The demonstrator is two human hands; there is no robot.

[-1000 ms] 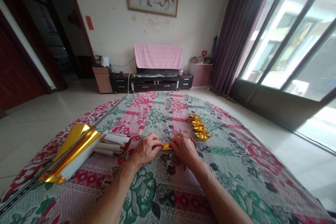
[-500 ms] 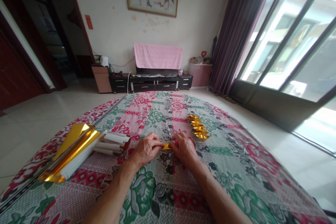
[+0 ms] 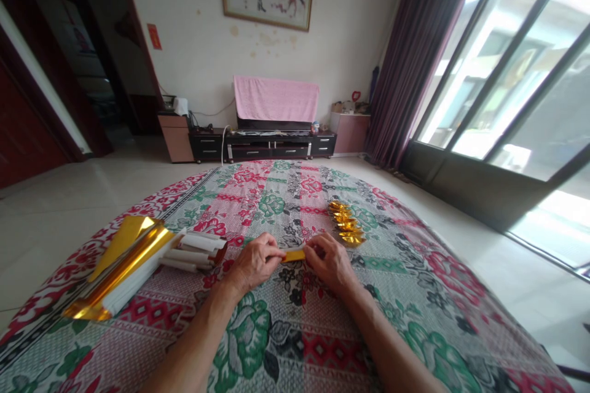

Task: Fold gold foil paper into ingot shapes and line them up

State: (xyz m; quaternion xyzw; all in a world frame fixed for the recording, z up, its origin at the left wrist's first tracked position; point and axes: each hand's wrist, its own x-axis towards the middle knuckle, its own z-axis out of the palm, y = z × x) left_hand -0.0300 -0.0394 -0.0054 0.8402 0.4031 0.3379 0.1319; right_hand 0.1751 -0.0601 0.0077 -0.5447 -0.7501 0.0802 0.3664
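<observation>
Between my two hands is a small folded strip of gold foil paper point(image 3: 294, 255), its pale inner side showing along the far edge. My left hand point(image 3: 259, 260) pinches the strip's left end between thumb and fingers. At the right end, my right hand point(image 3: 330, 261) has its thumb and fingertips closed on the paper. Beyond my right hand lies a row of several folded gold foil pieces point(image 3: 345, 222). On the left of the table rest gold foil sheets point(image 3: 138, 258), partly rolled, with several white paper rolls point(image 3: 193, 252) beside them.
A patterned cloth in red, green and grey covers the round table point(image 3: 276, 196). Past the far edge stand a low black cabinet point(image 3: 271, 148) and a screen under a pink cloth point(image 3: 275, 98). A purple curtain point(image 3: 424, 55) and glass door are on the right.
My right hand has shifted slightly right along the strip, uncovering more of its gold surface. My left hand stays at the left end. The camera view has moved a little.
</observation>
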